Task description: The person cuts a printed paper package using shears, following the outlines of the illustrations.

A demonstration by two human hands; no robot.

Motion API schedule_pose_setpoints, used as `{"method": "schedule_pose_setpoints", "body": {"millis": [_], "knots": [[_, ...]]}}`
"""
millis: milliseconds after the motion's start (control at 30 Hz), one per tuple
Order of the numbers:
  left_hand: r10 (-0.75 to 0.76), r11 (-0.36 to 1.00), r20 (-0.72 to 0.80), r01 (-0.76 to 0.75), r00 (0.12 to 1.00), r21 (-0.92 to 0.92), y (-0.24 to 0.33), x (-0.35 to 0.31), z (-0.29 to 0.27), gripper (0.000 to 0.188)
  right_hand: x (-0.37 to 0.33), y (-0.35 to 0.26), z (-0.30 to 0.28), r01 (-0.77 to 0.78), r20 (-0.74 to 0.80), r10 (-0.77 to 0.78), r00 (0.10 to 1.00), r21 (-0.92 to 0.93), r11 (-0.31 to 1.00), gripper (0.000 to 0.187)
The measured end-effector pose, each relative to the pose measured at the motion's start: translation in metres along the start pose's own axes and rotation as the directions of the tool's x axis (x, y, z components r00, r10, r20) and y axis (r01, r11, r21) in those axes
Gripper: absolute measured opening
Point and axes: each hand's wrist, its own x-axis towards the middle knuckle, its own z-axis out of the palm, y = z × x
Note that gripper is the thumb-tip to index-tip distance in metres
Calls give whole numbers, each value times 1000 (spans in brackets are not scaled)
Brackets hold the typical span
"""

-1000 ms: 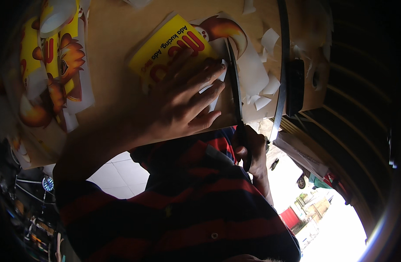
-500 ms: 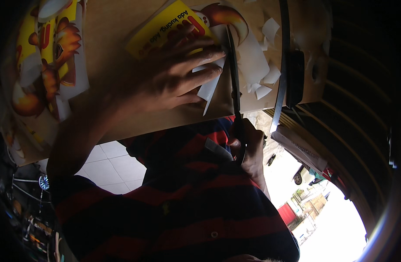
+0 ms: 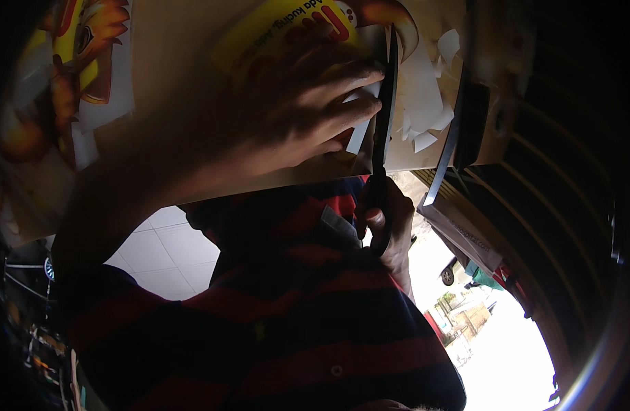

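Note:
My left hand (image 3: 308,103) lies spread over a yellow printed sheet (image 3: 260,34) with red lettering, pressing it to the brown table. A pale paper edge (image 3: 359,137) shows beside its fingertips. My right hand (image 3: 390,216), at the table's near edge, is closed round the handles of a pair of long dark scissors (image 3: 385,103). The blades point away from me, just right of the left fingertips and alongside the paper; whether they are parted is hard to make out. Beyond the blades lies an orange-brown printed tail shape (image 3: 397,24).
White paper scraps (image 3: 425,120) lie right of the scissors, beside a long metal strip (image 3: 446,140) and a dark object (image 3: 471,123). Cut-out cartoon prints (image 3: 89,61) are at the far left. A folded white printed bag or sheet (image 3: 466,240) hangs off the right side.
The view has shifted, so the tabletop sits further right. The paper under my left fingers now shows a narrower white part and some yellow-brown print. Both hands keep their places.

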Motion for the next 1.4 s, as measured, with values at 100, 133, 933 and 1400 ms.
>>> {"method": "schedule_pose_setpoints", "body": {"millis": [100,133,933,1400], "knots": [[28,1000,-44,-27,999,3,-5,3,7,45,2,-2,8,-9,-30,11,1000,68,998,75],[33,999,-61,-34,998,-1,-6,3,8,44,4,-2,15,-9,-53,13,998,68,998,79],[-41,999,18,41,999,-21,-5,7,-10,52,-9,-12,41,-104,113,52,992,517,850,69],[21,976,99,-42,995,216,10,6,-20,73,-3,-44,19,-144,56,132,990,363,921,76]]}}
